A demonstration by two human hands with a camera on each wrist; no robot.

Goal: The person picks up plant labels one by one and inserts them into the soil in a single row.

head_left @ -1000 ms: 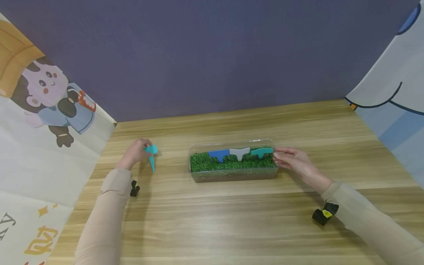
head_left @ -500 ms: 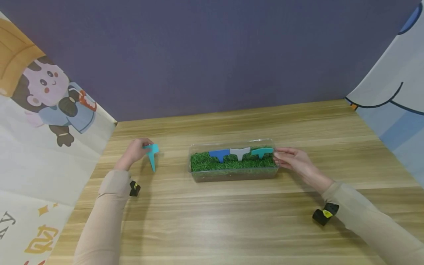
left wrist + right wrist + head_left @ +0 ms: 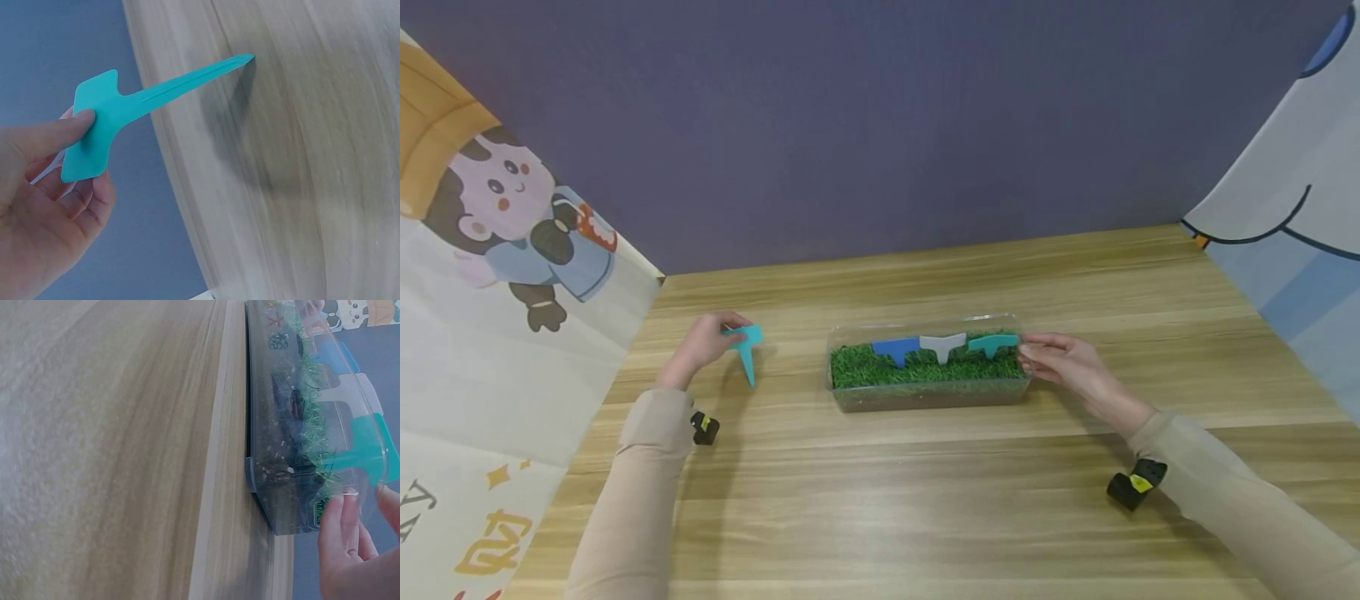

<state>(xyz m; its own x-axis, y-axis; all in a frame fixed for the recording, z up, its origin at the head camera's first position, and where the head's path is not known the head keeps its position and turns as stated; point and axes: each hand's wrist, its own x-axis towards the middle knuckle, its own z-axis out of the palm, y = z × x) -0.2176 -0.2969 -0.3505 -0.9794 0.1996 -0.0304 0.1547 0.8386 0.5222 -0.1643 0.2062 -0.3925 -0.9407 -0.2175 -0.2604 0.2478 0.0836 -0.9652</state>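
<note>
My left hand (image 3: 706, 342) pinches a turquoise T-shaped plant label (image 3: 106, 119) by its wide head, thumb in front and fingers behind. The label's pointed stem angles down over the table, and a shadow lies beneath its tip. At the middle of the table stands a clear plastic box (image 3: 917, 398) with green artificial grass (image 3: 857, 371) in it. Blue (image 3: 895, 347), white (image 3: 943, 345) and teal (image 3: 992, 343) plant labels stand in a row in the grass. My right hand (image 3: 1063, 367) grips the box's right end, its thumb near the rim beside the teal label.
Under everything lies a wood-grain table (image 3: 910, 500). A dark blue panel (image 3: 880, 125) rises along its back edge. Printed cartoon sheets hang at the left (image 3: 497, 333) and right sides. Both wrists wear small black cameras.
My left hand has shifted slightly to the right with the turquoise plant label, whose stem tip has moved a little right and up. The right hand and the box stay put.
</note>
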